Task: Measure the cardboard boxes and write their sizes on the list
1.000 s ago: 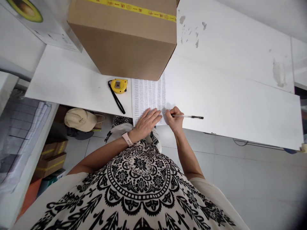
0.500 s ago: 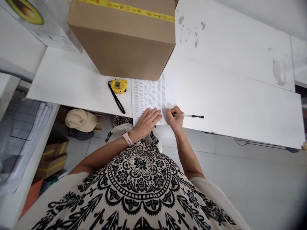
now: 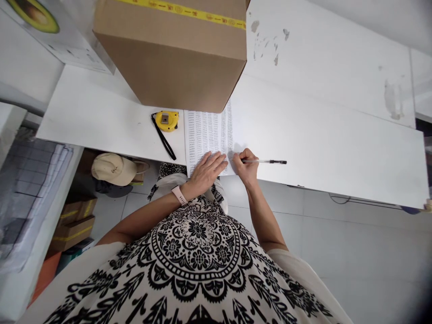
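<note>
A sheet of paper (image 3: pixel 205 135) covered in columns of small print or writing lies at the front edge of the white table, its far end reaching up to the cardboard box. My left hand (image 3: pixel 206 173) rests flat on the lower part of the sheet, fingers stretched out. Pinched in my right hand (image 3: pixel 247 166) is a pen (image 3: pixel 273 161) with a clear barrel and a black end pointing right. That hand sits at the sheet's right edge; the pen's tip is hidden by the fingers. Left of the paper lies a yellow tape measure (image 3: pixel 168 120) with a black strap.
The large taped cardboard box (image 3: pixel 182 72) stands behind the paper. At the back left is a white box with an avocado picture (image 3: pixel 74 45). Below the table's left side are a beige cap (image 3: pixel 113 168) and several small cartons (image 3: pixel 74 231).
The pen's black end has tipped slightly away from me. My left hand stays in place on the paper, and the view has shifted very slightly.
</note>
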Demonstrator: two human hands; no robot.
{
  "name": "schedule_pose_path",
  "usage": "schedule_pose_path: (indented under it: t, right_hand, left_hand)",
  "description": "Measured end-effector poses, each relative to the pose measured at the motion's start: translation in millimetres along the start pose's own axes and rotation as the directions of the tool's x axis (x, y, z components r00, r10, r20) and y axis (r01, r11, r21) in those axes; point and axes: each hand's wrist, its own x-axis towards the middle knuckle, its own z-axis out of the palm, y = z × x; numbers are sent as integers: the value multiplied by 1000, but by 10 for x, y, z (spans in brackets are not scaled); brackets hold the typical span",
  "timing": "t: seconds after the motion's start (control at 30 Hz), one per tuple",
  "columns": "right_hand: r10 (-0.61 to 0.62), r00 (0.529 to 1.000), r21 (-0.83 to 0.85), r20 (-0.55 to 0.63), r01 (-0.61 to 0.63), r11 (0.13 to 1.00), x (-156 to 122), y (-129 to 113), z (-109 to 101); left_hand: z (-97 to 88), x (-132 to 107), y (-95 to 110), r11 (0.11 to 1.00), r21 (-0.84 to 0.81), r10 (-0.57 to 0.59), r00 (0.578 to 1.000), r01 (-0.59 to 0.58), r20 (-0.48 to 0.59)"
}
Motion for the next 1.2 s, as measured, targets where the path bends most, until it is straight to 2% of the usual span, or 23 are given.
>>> schedule_pose_path:
  t: [0.23,0.43,0.6,0.77,0.93,1.2]
  right_hand:
    - [12,1000,-12,-19,-12,1000,3,1,4]
    - [66,998,119,-15,-64,991,45,-7,-68]
    - [16,999,213,44,-25,977,33,49,-115]
    - [16,1000,158,13,-17,987,-43,42,-74]
    - [-8,998,100,55,2,995,-74,-3,-55]
    - [-8,998,80,56,4,997,-63,15,-56]
  left_hand:
    - [-6,0,0,1000,-18,4,1000,-4,-6]
    - [-24,0,0,999,-37,-16,999,17,28]
    - [-50,7,10,1000,11,-6,999,5,41]
    - [-69,29,32,1000,31,2,999,-4,52]
    - [-38,24,28,1000,-19,-14,999,15,52]
    - [-26,15,20,999,-43,-25,998,28,65]
